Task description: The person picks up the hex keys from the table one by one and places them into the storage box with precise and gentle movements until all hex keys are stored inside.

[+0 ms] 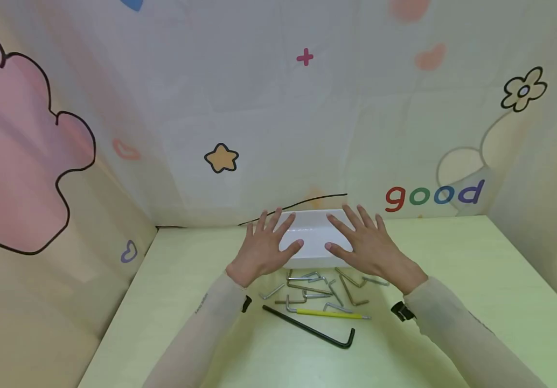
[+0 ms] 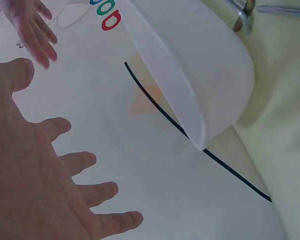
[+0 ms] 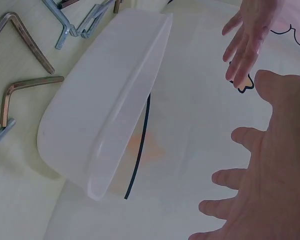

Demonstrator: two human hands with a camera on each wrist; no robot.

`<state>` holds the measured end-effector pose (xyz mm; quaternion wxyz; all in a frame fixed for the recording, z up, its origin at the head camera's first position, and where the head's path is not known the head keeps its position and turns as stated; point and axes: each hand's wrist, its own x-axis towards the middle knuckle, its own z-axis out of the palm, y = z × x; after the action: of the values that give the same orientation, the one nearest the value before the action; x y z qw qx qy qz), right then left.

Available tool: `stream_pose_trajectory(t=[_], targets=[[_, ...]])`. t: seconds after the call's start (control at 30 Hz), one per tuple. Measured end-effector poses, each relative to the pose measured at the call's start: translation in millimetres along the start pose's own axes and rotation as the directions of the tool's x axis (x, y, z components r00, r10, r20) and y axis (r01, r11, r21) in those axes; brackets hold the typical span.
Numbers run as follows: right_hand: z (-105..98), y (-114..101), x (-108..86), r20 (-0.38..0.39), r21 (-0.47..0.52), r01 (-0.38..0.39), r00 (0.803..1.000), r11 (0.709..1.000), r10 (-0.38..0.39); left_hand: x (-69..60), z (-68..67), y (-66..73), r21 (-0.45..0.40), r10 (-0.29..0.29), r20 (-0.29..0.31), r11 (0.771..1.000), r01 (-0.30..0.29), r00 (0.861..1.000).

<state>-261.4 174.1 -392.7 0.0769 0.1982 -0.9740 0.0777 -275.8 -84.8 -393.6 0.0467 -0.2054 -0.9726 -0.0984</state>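
Both hands hover with fingers spread above a white plastic tray [image 1: 314, 262] at the back of the table. The left hand [image 1: 265, 250] is over its left end, the right hand [image 1: 373, 249] over its right end; neither holds anything. In the wrist views a gap shows between each hand and the tray's rim. In front of the tray lie several silver and bronze hex keys [image 1: 310, 289], some crossing each other. Nearer are a hex key with a yellow sleeve [image 1: 329, 313] and a large black hex key [image 1: 307, 328].
The pale green table [image 1: 458, 302] meets a printed cloth backdrop [image 1: 278, 134] right behind the tray. Cloth also hangs at the left and right sides. A dark clasp [image 1: 402, 311] shows at the right wrist, and another [image 1: 246, 304] at the left.
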Motion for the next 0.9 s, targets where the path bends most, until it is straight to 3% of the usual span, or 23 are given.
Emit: stream_pose_trajectory(t=[0.17, 0.43, 0.57, 0.9], targets=[[3.1, -3.2, -7.3, -0.020, -0.005, 0.026, 0.999, 1.000, -0.026, 4.9, 5.1, -6.5, -0.035, -0.035, 0.015, 0.999, 0.035, 0.999], [7.9, -8.7, -17.7, -0.094, 0.007, 0.092, 0.991, 0.996, -0.091, 10.4, 13.5, -15.4, -0.147, -0.076, -0.036, 0.987, 0.069, 0.996], [9.0, -12.5, -22.0, -0.130, -0.010, 0.123, 0.984, 0.992, -0.123, 11.8, 19.1, -21.2, -0.258, -0.094, -0.024, 0.962, 0.085, 0.995], [17.9, -22.9, -35.0, -0.173, -0.038, 0.150, 0.973, 0.988, -0.154, 22.4, 32.7, -37.5, -0.494, -0.120, -0.058, 0.866, 0.076, 0.991]])
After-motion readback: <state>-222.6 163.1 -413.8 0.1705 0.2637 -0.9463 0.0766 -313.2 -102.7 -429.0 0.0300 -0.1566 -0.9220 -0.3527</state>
